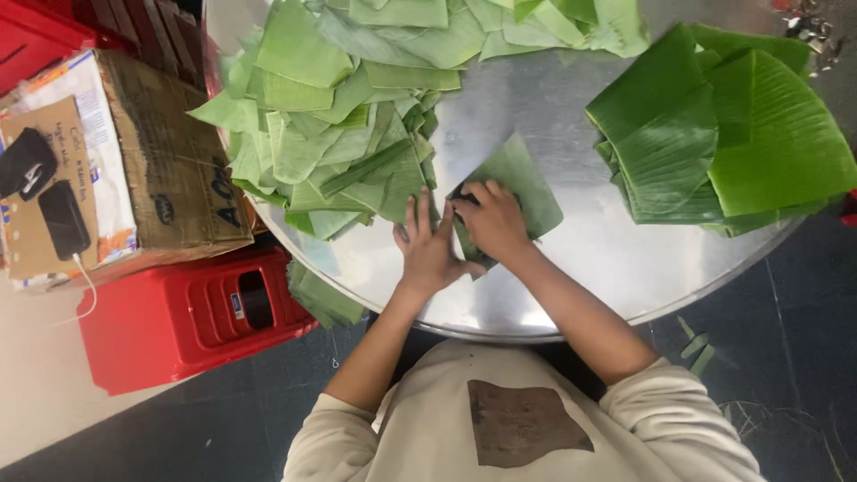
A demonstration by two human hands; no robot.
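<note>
Both hands flat on tray: L hand spread open beside leaf, R hand pressing its near-left corner, long axis running up-right; cut pile just beyond L.

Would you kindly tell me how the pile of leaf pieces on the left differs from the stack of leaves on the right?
The left pile is pale green, while the right stack is deep, glossy green. The left pile holds many small pieces lying loose at all angles; the right stack holds fewer, larger sheets laid fairly flat on one another. Both rest on the round metal table and look like banana leaf.
</note>
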